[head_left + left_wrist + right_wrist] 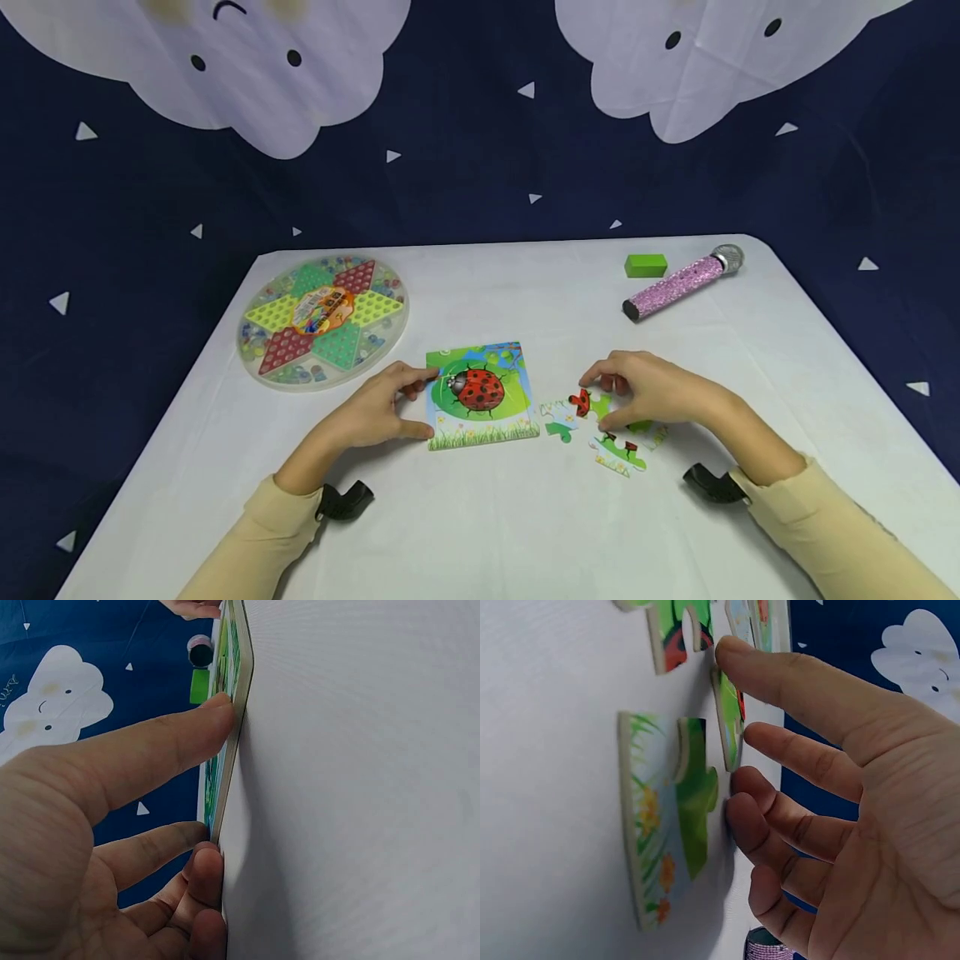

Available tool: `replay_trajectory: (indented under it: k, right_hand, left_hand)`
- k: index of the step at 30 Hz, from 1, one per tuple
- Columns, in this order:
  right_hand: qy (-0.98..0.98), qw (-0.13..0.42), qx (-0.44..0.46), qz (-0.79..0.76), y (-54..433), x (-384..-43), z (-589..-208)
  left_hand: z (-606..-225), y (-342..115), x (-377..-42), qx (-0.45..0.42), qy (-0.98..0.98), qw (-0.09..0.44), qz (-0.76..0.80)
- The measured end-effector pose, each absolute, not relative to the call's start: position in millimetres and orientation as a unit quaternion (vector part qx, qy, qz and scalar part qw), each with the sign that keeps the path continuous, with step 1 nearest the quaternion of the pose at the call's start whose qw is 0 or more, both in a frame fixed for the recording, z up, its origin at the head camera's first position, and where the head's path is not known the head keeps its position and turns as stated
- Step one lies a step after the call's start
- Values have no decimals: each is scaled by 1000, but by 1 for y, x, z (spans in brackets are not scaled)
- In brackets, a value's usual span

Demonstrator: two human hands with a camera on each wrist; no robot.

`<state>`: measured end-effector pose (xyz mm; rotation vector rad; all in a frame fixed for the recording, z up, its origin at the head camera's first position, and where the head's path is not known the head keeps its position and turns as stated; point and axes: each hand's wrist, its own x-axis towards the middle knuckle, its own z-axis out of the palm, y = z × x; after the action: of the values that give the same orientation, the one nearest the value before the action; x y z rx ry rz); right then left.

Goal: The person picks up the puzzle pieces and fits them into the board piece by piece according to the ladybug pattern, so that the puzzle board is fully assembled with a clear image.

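Note:
A square ladybug picture board (480,408) lies flat on the table. My left hand (378,408) is at its left side, the thumb and index fingertips touching that edge, seen from close by in the left wrist view. To the board's right are several loose ladybug puzzle pieces. My right hand (648,387) pinches a red-and-green puzzle piece (597,405) between thumb and index finger. A flower-and-grass piece (660,825) lies close to that hand in the right wrist view. Another puzzle piece (618,454) is just below the thumb, and one more (560,417) sits beside the board.
A round Chinese checkers board (352,343) with marbles under its cover lies at the back left. A green block (646,266) and a pink glitter microphone (678,283) are at the back right. Behind the white table (480,525) hangs a dark blue cloth with clouds.

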<state>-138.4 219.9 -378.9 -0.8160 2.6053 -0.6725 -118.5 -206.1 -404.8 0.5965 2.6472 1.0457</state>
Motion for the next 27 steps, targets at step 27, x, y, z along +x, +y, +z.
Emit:
replay_trajectory:
  k: [27]
  right_hand:
    - [901, 164, -297, -270, 223, -144, -387]
  left_hand:
    - [-405, -204, -115, 200, 913, 125, 334]
